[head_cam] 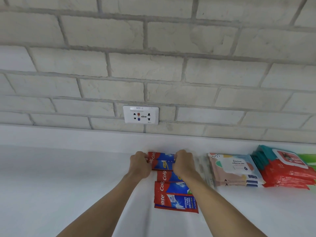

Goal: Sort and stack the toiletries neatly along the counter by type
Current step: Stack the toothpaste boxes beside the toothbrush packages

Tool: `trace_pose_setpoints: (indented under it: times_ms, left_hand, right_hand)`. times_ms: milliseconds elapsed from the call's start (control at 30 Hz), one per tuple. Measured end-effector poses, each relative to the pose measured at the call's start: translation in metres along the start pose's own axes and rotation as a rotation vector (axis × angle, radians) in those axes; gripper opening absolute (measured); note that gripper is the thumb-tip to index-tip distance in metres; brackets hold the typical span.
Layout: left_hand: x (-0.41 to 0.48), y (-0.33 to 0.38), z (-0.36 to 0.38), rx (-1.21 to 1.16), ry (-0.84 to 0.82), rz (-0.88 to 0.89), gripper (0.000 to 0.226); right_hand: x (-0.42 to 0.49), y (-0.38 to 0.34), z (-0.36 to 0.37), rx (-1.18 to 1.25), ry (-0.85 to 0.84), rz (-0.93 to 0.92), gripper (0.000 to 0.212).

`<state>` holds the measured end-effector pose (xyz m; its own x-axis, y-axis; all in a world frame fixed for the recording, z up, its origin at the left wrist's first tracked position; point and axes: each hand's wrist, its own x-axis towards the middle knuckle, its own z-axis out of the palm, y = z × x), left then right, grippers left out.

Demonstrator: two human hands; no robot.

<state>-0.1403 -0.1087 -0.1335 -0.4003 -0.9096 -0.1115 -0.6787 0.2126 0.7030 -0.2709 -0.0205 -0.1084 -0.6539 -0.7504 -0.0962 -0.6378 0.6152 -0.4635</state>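
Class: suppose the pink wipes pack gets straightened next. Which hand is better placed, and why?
Right. The right hand grips the toothpaste boxes on the side nearer the pink wipes pack; the left hand would have to cross over.

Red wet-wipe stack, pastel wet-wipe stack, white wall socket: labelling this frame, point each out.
Red wet-wipe stack [275, 169], head view, top pack's wrapper.
Pastel wet-wipe stack [225, 173], head view, top pack's face.
White wall socket [140, 115], head view, plate centre.

White counter [68, 185]: toothpaste boxes [172, 190] in row, wipes packs [234, 170] beside, possibly clear packets [204, 168] between.
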Motion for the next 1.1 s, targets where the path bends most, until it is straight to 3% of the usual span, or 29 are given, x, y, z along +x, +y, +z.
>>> trace_pose_setpoints:
  times_ms: [200, 1100]
  left_hand:
    - [0.004, -0.027, -0.024, 0.037, 0.024, 0.02, 0.013]
    - [0.039, -0.202, -0.211, 0.059, 0.144, 0.003, 0.023]
  right_hand:
    - [-0.004, -0.025, 0.019, 0.045, -0.016, -0.047, 0.024]
    - [-0.021, -0.231, 0.163, 0.115, -0.036, -0.206, 0.022]
